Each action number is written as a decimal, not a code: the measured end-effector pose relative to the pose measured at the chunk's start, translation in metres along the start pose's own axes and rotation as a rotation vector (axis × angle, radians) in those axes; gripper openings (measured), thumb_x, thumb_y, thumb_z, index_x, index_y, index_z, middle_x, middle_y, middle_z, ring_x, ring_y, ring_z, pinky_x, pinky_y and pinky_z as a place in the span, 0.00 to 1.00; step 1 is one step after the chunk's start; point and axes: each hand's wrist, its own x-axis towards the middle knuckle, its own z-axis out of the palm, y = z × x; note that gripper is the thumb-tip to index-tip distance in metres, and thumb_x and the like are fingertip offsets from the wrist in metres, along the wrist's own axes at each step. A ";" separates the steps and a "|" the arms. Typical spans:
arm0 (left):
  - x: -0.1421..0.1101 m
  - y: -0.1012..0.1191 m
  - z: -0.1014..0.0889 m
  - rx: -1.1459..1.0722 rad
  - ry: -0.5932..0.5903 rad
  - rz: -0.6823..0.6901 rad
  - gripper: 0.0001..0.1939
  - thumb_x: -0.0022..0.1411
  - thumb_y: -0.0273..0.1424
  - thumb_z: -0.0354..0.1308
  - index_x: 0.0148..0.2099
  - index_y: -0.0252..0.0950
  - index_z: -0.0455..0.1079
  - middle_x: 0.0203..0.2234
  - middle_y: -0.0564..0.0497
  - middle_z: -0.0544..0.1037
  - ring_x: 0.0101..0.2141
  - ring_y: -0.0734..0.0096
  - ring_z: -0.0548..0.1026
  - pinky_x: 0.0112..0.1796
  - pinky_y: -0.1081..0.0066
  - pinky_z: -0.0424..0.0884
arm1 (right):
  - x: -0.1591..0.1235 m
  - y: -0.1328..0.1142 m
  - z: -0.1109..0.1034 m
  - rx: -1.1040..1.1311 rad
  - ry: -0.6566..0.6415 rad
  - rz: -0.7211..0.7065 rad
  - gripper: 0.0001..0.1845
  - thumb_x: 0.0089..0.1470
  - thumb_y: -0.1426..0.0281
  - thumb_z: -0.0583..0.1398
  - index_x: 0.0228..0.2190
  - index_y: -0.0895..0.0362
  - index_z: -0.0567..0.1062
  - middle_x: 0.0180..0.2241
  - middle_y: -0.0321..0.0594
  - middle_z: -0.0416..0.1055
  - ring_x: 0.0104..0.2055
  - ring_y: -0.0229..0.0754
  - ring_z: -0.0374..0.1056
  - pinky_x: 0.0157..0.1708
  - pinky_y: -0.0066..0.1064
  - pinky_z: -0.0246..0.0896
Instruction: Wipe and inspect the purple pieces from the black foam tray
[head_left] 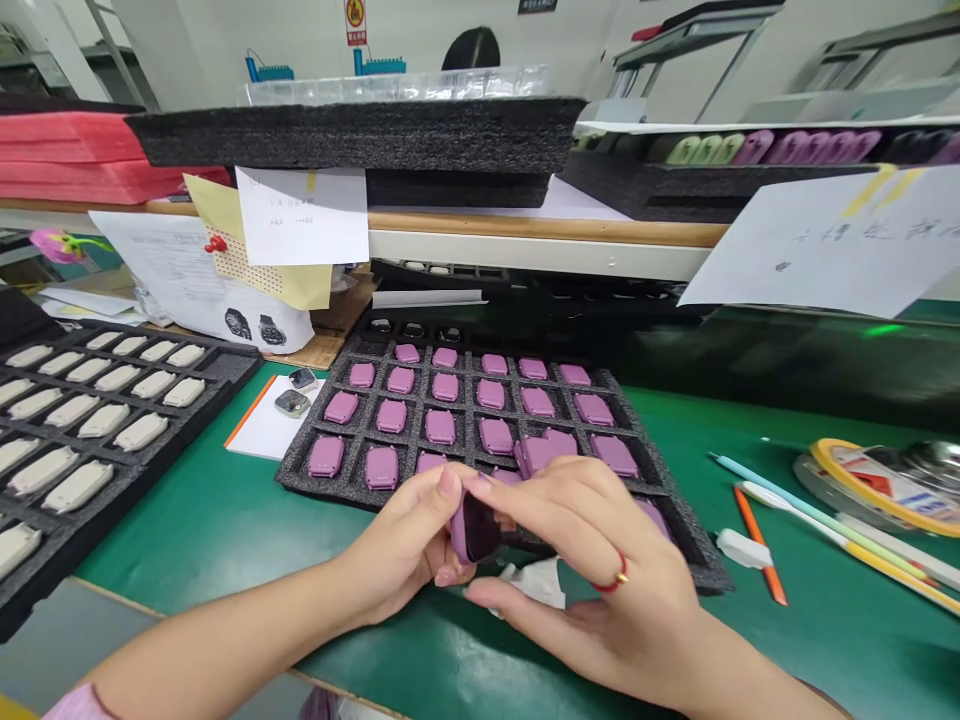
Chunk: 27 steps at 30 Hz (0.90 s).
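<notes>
My left hand (pixel 416 530) is closed around a purple watch case (pixel 472 530) with a dark glossy face, held tilted above the green tabletop. My right hand (pixel 592 570), a red ring on one finger, reaches over with its fingertips at the top of that case. Its thumb stands well apart from the fingers. Behind both hands lies a black foam tray (pixel 480 480) with purple watch cases in its compartments. Near the tray's front right, a few cases (pixel 547 450) sit stacked on others. Crumpled white tissue (pixel 536 583) shows partly under my right hand.
At left stands another foam tray (pixel 172 430) of whitish cases. Two watches (pixel 292 402) rest on white paper beside an orange pencil. Pens (pixel 825 520), a white eraser-like block (pixel 744 549) and a yellow-rimmed roll (pixel 877 485) lie right. A shelf (pixel 540 240) crosses above.
</notes>
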 end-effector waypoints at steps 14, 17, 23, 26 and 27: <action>-0.002 0.004 0.004 -0.043 0.082 -0.094 0.33 0.51 0.59 0.64 0.40 0.33 0.72 0.28 0.48 0.77 0.21 0.78 0.70 0.19 0.80 0.55 | -0.001 0.003 0.002 0.288 -0.084 0.208 0.33 0.54 0.74 0.67 0.58 0.50 0.65 0.47 0.41 0.73 0.47 0.43 0.70 0.48 0.35 0.69; -0.001 0.000 0.001 0.019 0.087 -0.050 0.31 0.54 0.60 0.62 0.40 0.34 0.70 0.28 0.50 0.75 0.20 0.80 0.66 0.19 0.79 0.55 | -0.001 0.004 0.000 0.210 -0.112 0.134 0.32 0.56 0.75 0.64 0.60 0.52 0.64 0.50 0.44 0.72 0.48 0.45 0.70 0.47 0.38 0.70; 0.003 -0.004 -0.005 0.472 0.120 0.149 0.27 0.59 0.57 0.59 0.34 0.34 0.70 0.20 0.58 0.64 0.20 0.80 0.61 0.22 0.76 0.57 | 0.000 0.016 -0.007 -0.049 -0.090 0.107 0.25 0.55 0.72 0.66 0.54 0.54 0.70 0.47 0.46 0.76 0.47 0.50 0.73 0.47 0.45 0.71; 0.003 -0.001 -0.005 0.541 0.079 0.159 0.25 0.64 0.54 0.56 0.35 0.34 0.72 0.18 0.58 0.63 0.20 0.79 0.60 0.22 0.75 0.55 | 0.001 0.034 -0.015 -0.123 -0.066 0.208 0.22 0.54 0.68 0.65 0.51 0.55 0.74 0.46 0.46 0.77 0.48 0.51 0.74 0.49 0.44 0.72; 0.003 0.000 -0.004 0.567 0.069 0.152 0.25 0.65 0.53 0.54 0.36 0.34 0.73 0.18 0.58 0.63 0.20 0.78 0.60 0.22 0.75 0.55 | 0.001 0.043 -0.018 -0.140 -0.072 0.258 0.21 0.54 0.66 0.65 0.50 0.55 0.75 0.46 0.46 0.77 0.48 0.51 0.74 0.50 0.45 0.71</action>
